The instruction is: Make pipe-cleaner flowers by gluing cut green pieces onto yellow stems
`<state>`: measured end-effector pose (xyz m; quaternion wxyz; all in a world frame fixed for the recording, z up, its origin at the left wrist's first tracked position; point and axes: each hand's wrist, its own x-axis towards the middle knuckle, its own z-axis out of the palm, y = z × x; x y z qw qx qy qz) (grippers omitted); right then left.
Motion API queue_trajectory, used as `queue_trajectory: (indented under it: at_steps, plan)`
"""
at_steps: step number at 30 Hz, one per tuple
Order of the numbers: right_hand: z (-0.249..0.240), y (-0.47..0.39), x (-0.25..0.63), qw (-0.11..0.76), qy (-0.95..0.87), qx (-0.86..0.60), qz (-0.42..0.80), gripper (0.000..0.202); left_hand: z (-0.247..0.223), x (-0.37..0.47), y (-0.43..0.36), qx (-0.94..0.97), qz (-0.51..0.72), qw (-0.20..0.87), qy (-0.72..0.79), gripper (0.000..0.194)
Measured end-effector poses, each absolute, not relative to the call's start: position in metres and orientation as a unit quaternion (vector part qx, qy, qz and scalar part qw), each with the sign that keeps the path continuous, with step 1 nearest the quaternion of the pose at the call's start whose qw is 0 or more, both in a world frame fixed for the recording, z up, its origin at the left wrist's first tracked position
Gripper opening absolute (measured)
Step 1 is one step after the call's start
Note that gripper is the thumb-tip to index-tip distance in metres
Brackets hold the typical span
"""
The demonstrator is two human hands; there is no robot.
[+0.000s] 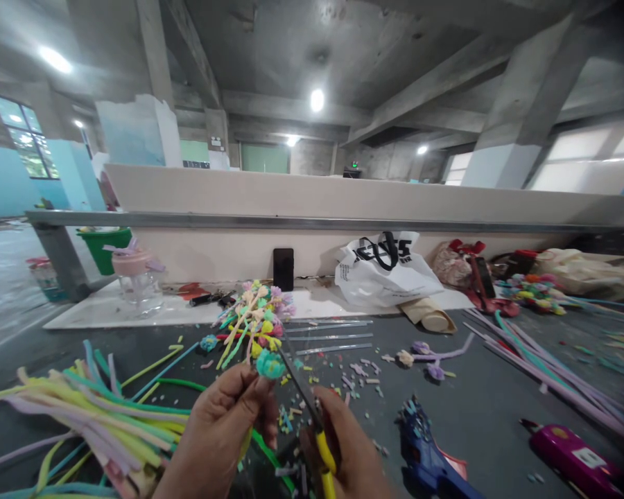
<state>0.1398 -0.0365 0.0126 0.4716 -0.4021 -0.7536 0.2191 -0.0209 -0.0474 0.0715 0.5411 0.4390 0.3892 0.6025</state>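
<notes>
Between thumb and fingers, my left hand point(229, 419) pinches a small turquoise pipe-cleaner flower point(270, 364). My right hand point(351, 443) is closed around a pair of scissors point(322, 440) with yellow on the handles. Their dark blades point up and left, close beside the flower; whether they touch it I cannot tell. Just behind the flower lies a bunch of finished pipe-cleaner flowers point(257, 312) in several colours. Cut bits of pipe cleaner point(361, 374) are scattered over the dark tabletop around the hands.
Long pipe cleaners point(83, 416) are heaped at the left, and more point(556, 374) lie at the right. A blue glue gun point(429, 450) and a magenta tool point(572, 454) lie front right. Along the back stand a clear cup point(138, 284), a phone point(283, 269) and a white bag point(385, 274).
</notes>
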Motion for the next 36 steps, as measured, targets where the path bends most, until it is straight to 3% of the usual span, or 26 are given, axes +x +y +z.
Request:
queue_trajectory:
  at_steps: [8, 17, 36]
  plan:
    - [0.006, -0.034, 0.145, 0.407, -0.786, -0.445, 0.137, 0.054, 0.062, -0.021, -0.048, 0.463, 0.604, 0.508, 0.404, 0.027]
    - [0.003, -0.034, 0.145, 0.369, -0.798, -0.460, 0.124, 0.065, 0.058, -0.017, -0.049, 0.467, 0.604, 0.496, 0.414, 0.030]
    - [0.003, -0.035, 0.143, 0.379, -0.789, -0.465, 0.132, 0.059, 0.049, -0.023, -0.043, 0.509, 0.566, 0.473, 0.444, 0.032]
